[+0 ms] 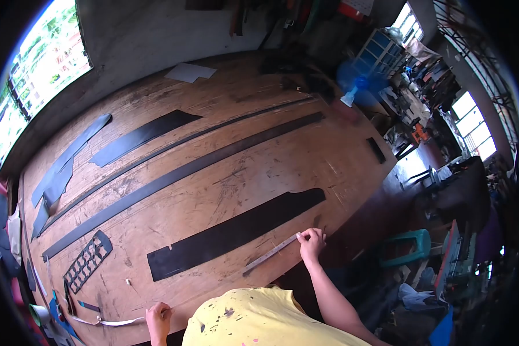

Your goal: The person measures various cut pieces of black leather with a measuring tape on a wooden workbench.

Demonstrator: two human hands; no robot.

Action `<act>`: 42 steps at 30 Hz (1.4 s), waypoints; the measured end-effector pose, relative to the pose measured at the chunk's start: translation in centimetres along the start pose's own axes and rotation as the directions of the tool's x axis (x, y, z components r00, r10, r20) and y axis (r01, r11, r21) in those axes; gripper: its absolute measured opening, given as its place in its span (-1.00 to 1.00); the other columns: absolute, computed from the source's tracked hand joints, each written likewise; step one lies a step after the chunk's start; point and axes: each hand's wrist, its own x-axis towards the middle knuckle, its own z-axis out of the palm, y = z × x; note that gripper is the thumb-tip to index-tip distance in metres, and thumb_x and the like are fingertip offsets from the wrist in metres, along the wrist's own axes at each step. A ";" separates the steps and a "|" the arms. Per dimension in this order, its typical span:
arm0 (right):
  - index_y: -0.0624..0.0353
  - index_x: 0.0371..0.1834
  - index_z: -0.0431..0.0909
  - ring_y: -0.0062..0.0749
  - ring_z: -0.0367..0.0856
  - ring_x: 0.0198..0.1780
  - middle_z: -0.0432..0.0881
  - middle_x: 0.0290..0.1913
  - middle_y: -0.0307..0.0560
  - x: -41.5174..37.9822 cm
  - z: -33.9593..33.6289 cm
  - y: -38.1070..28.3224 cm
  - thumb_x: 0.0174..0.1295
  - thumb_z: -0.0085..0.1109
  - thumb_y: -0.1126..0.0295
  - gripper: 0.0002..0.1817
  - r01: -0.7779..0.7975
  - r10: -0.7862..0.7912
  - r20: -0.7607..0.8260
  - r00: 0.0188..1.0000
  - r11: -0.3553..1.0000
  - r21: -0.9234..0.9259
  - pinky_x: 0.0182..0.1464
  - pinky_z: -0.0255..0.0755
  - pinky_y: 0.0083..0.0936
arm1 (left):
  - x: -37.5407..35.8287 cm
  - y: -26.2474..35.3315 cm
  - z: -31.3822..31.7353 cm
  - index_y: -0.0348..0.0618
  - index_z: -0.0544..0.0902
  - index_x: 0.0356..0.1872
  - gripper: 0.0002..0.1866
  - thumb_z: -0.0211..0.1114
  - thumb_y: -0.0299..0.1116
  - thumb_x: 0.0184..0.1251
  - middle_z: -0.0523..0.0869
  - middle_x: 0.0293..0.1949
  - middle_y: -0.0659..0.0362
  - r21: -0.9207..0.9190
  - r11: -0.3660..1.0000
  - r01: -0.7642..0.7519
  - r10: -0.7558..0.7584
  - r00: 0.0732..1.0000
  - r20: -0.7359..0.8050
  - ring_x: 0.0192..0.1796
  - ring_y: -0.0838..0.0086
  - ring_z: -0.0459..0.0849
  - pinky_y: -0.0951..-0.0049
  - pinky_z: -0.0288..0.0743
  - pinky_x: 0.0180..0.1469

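Note:
My right hand (pixel 312 244) is closed in a pinch on the far end of a narrow, pale ruler-like strip (pixel 271 254), which slants across the wooden table near its front edge. Beyond the strip lies a long black flat piece (pixel 236 233), with a small notch on its side and a curved right end. At the front left, my left hand (pixel 158 322) has its fingers drawn together where a white flexible tape (pixel 123 322) meets them. The tape curves away leftward over the table. A black lattice-like piece (pixel 87 261) lies beyond it.
A long dark strip (pixel 184 179) and a thinner one cross the wooden table (pixel 282 164). Dark cut pieces (pixel 144 138) and a white sheet (pixel 190 72) lie farther back. Tools sit at the left corner. A blue fan (pixel 360 82) and a green stool (pixel 406 247) stand to the right.

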 end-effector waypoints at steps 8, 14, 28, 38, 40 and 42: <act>-0.06 -0.43 0.57 -0.05 0.54 0.04 0.60 -0.17 -0.25 4.0 0.0 -1.4 0.11 0.51 0.21 -0.76 0.070 -0.070 0.002 0.998 0.997 0.013 0.06 0.44 0.00 | 2.0 0.9 -1.2 -0.32 0.68 -0.42 -0.85 0.49 -0.47 0.15 0.62 -0.59 0.06 -0.044 0.985 0.169 -0.171 0.984 -0.052 -0.55 0.35 0.53 0.33 0.32 -0.39; -0.02 -0.45 0.57 -0.01 0.52 0.04 0.60 -0.15 -0.21 7.4 2.4 -4.9 0.12 0.50 0.25 -0.77 0.197 -0.195 -0.025 0.980 0.979 0.054 0.08 0.41 0.05 | 6.5 0.4 -2.0 -0.37 0.68 -0.39 -0.83 0.43 -0.45 0.27 0.61 -0.60 0.01 -0.107 0.989 0.098 -0.118 0.973 -0.198 -0.52 0.48 0.52 0.37 0.37 -0.40; -0.03 -0.40 0.55 -0.06 0.50 0.10 0.58 -0.11 -0.26 8.5 4.6 -5.3 0.16 0.48 0.27 -0.78 0.214 -0.215 -0.010 0.977 0.975 -0.056 0.17 0.35 0.14 | 8.5 -1.0 -2.9 -0.24 0.78 -0.32 -0.71 0.42 -0.17 0.35 0.76 -0.45 -0.07 -0.037 0.938 0.345 -0.343 0.905 -0.253 -0.40 0.22 0.77 0.26 0.58 -0.28; -0.06 -0.36 0.52 -0.14 0.48 0.14 0.54 -0.07 -0.35 7.8 5.1 -5.7 0.24 0.41 0.21 -0.78 0.206 -0.212 -0.031 0.977 0.970 -0.129 0.17 0.35 0.12 | 7.0 -11.4 -5.4 -0.19 0.51 0.17 -0.52 0.19 0.01 0.52 0.77 -0.16 -0.26 0.019 0.627 0.779 -0.443 0.377 -0.814 -0.08 -0.23 0.74 -0.11 0.57 -0.08; -0.06 -0.35 0.52 -0.15 0.48 0.14 0.54 -0.07 -0.35 7.8 5.0 -5.8 0.24 0.41 0.21 -0.78 0.196 -0.202 -0.030 0.979 0.971 -0.135 0.17 0.35 0.11 | 7.5 -12.5 -5.9 -0.18 0.51 0.05 -0.60 0.15 -0.03 0.55 0.78 -0.22 -0.23 -0.034 0.535 0.844 -0.583 0.340 -0.738 -0.13 -0.23 0.74 -0.12 0.57 -0.11; -0.07 -0.35 0.52 -0.16 0.48 0.14 0.54 -0.07 -0.35 7.8 5.2 -5.7 0.25 0.41 0.21 -0.79 0.207 -0.211 -0.017 0.977 0.970 -0.125 0.15 0.36 0.07 | 8.3 -13.5 -6.1 -0.17 0.51 0.00 -0.65 0.14 -0.06 0.56 0.78 -0.24 -0.22 -0.020 0.564 0.826 -0.570 0.372 -0.733 -0.16 -0.22 0.74 -0.12 0.57 -0.14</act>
